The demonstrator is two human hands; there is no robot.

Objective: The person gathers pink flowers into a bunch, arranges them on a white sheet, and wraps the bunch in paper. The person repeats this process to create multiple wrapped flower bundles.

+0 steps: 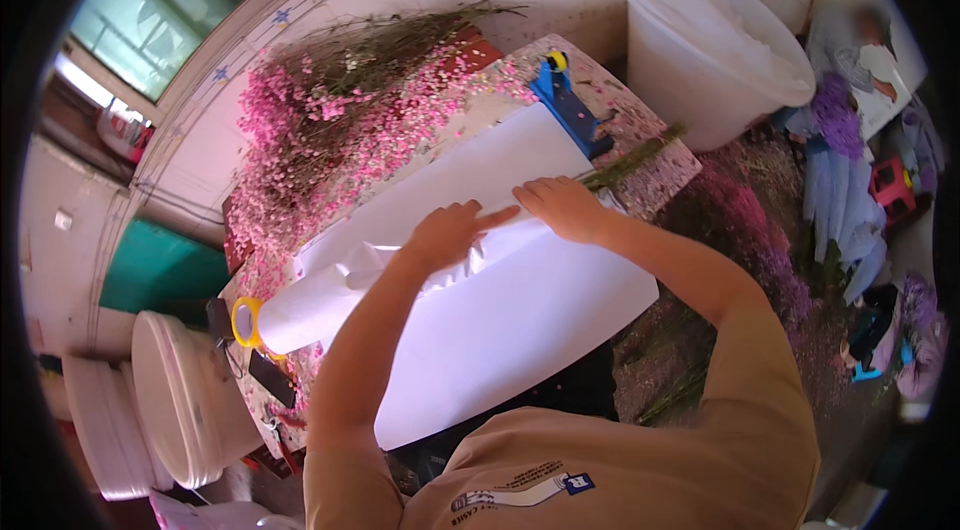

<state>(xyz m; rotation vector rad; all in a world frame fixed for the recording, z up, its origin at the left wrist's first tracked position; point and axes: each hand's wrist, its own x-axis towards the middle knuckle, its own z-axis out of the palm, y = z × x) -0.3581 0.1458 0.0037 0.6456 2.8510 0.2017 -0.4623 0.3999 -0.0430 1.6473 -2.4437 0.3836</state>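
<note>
A large white sheet of wrapping paper (510, 330) lies across the table and hangs over its near edge toward me. Its middle is rolled into a crumpled tube, and green stems (635, 158) stick out at the right end. My left hand (452, 232) presses on the rolled paper, index finger stretched toward the right. Beside it, my right hand (560, 207) curls its fingers over the same roll, near the stem end. Whatever lies inside the roll is hidden. A blue tape dispenser (572, 110) stands just beyond my right hand.
Pink small-blossomed flowers (290, 120) heap along the table's far left side. A yellow tape roll (245, 321) and a dark phone-like slab (271, 378) lie at the left. White buckets (178, 400) stand lower left, a big white bin (665, 80) behind. Another person (845, 45) sits far right.
</note>
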